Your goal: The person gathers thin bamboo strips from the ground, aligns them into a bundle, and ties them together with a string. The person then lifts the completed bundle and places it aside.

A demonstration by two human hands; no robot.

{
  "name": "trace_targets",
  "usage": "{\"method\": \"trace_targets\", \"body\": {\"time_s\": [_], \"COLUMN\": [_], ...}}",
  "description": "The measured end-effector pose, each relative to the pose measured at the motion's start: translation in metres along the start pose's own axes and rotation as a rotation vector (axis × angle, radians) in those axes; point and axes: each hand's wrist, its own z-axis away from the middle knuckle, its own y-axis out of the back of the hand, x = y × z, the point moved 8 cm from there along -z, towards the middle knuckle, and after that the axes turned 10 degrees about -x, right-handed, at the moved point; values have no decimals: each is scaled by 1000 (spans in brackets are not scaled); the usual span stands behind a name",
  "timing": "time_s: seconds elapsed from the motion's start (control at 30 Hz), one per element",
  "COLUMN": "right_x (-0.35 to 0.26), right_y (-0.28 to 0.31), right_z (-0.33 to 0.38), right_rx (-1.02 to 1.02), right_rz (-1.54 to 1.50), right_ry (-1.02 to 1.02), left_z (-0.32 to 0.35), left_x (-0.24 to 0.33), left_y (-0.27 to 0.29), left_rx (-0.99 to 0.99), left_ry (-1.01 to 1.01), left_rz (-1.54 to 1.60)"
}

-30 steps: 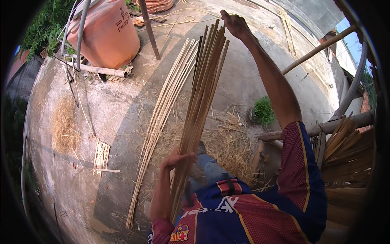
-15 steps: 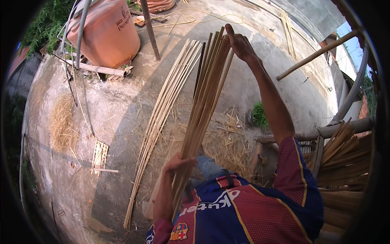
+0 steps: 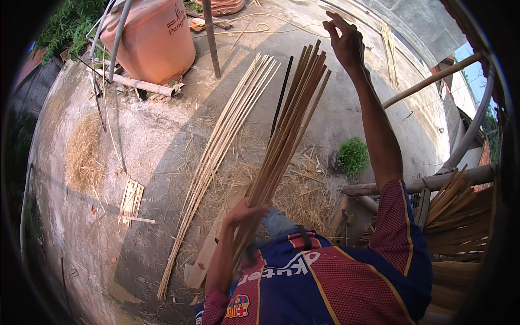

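Observation:
A bundle of long, thin brown bamboo strips (image 3: pixel 285 132) slants up and away from my lap. My left hand (image 3: pixel 244 213) wraps round its lower part. Beyond the far ends of the strips, my right hand (image 3: pixel 348 44) is raised with fingers apart, holding nothing and not touching the bundle. Left of the bundle, a bunch of paler bamboo strips (image 3: pixel 221 142) lies spread on the concrete. A thin black rod (image 3: pixel 282 95) shows beside the bundle's upper left edge; its lower end is hidden.
Bamboo shavings (image 3: pixel 309 203) litter the ground by my legs, near a wooden board (image 3: pixel 201 262). A large orange tank (image 3: pixel 149 46) stands far left. A small green plant (image 3: pixel 352 155) grows to the right. More strips (image 3: pixel 455 216) are stacked by a rail (image 3: pixel 414 184) at right.
My right hand has let go of the bundle's upper end and moved up and right, its fingers now spread. My left hand keeps its hold. The whole view has shifted slightly.

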Motion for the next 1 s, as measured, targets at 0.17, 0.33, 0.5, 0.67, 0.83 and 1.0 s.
{"method": "trace_targets", "body": {"time_s": [0.17,0.33,0.5,0.67,0.83,1.0], "right_x": [104,-3,-82,-60,-59,45], "right_y": [-54,-183,-190,-209,-193,-224], "right_z": [74,193,184,194,190,246], "right_rx": [94,-719,-621,-481,-433,-115], "right_rz": [-874,-1822,-2397,-2375,-1968,-1543], "right_ry": [-700,-496,-245,-217,-514,-729], "left_z": [-1,19,30,39,23,0], "left_x": [-5,7,18,26,10,20], "left_y": [-2,-6,-16,-27,-12,-6], "left_rx": [-98,-115,-182,-246,-108,41], "left_ry": [11,22,-17,-20,-74,-43], "left_rz": [-55,-11,32,85,103,-122]}}
